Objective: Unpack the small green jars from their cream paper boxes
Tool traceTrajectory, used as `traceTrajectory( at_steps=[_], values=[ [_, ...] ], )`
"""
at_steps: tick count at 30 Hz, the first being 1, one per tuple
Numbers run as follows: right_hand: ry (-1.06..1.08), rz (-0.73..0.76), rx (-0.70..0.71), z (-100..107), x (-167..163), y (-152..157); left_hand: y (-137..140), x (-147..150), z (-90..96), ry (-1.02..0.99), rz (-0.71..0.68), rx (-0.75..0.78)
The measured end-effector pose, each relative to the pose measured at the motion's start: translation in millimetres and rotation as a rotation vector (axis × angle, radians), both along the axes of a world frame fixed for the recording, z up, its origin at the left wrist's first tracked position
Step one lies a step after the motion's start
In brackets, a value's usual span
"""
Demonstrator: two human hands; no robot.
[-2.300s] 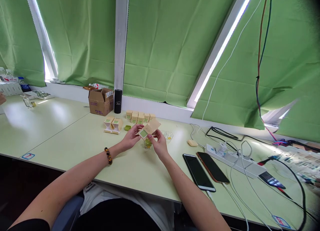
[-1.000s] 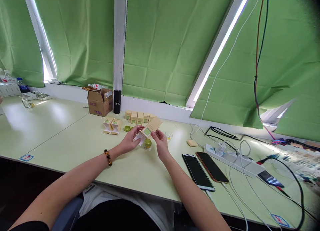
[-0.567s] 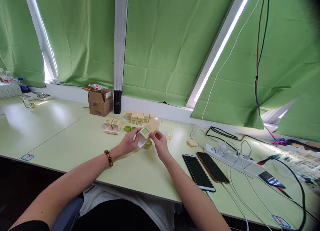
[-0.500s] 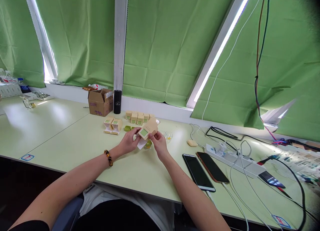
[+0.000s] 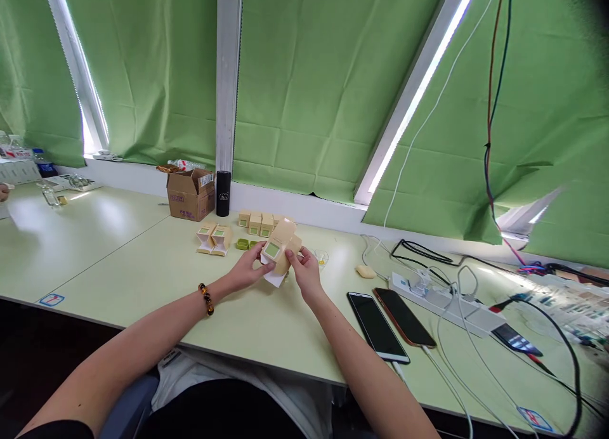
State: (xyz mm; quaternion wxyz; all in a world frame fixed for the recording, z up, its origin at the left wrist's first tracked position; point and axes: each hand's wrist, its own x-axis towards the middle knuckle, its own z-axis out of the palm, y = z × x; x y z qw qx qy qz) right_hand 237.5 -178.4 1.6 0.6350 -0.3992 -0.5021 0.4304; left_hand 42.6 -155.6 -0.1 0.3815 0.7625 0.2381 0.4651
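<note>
A small beige cardboard box (image 5: pixel 280 243) with a green square on its face is held up over the table, its flaps folded out. My left hand (image 5: pixel 248 268) grips it along the left side, thumb on the lower edge. On the right side, my right hand (image 5: pixel 304 271) pinches a flap between thumb and fingers. Two open beige boxes (image 5: pixel 214 239) lie to the left of my hands. Behind the held box stand several closed beige boxes (image 5: pixel 255 223), partly covered by it. Small green containers (image 5: pixel 242 243) sit just beyond my left hand.
Two phones (image 5: pixel 378 328) lie to the right, beside a white power strip (image 5: pixel 442 306) with tangled cables. At the back stand a brown carton (image 5: pixel 190 195) and a black cylinder (image 5: pixel 223 193). Part of another person's hand (image 5: pixel 4 191) shows at the far left edge.
The held box has turned more upright, and its top and side flaps now spread apart. My right hand has shifted slightly along it. Another person's hand has appeared at the far left.
</note>
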Motion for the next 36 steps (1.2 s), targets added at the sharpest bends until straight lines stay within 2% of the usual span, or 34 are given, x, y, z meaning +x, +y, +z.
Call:
traceTrajectory(
  at_steps=[5, 7, 11, 14, 16, 19, 22, 24, 30, 36],
  values=[
    [0.001, -0.005, 0.006, 1.6, 1.3, -0.4, 11.5, -2.4, -3.4, -0.163, -0.062, -0.112],
    [0.002, -0.024, 0.005, 1.3, 1.5, -0.7, 13.7, -2.7, -3.9, -0.165, -0.035, -0.123],
    [-0.028, -0.027, 0.032, -0.2, 0.4, -3.0, 13.6, -0.3, -3.1, -0.107, 0.061, -0.044],
    [-0.075, -0.024, 0.098, -0.4, -1.2, -5.9, 12.5, 0.7, -1.2, -0.125, 0.152, 0.005],
    [-0.112, -0.051, 0.186, 0.4, -1.6, -7.6, 12.2, -2.1, 0.7, -0.170, 0.252, 0.093],
    [-0.172, -0.130, 0.296, 1.4, 0.4, -7.7, 12.7, -12.3, 3.7, -0.183, 0.399, 0.358],
    [-0.255, -0.232, 0.284, -1.9, 4.4, -3.3, 14.2, -24.9, 3.8, -0.079, 0.484, 0.592],
    [-0.301, -0.279, 0.247, -6.9, 7.2, 1.5, 14.7, -31.1, 2.0, -0.001, 0.524, 0.650],
    [-0.327, -0.294, 0.213, -21.0, 12.7, 13.4, 12.4, -35.6, -2.2, 0.097, 0.498, 0.608],
    [-0.359, -0.313, 0.195, -23.5, 13.6, 14.2, 10.9, -29.1, -0.8, 0.037, 0.493, 0.588]
  ],
)
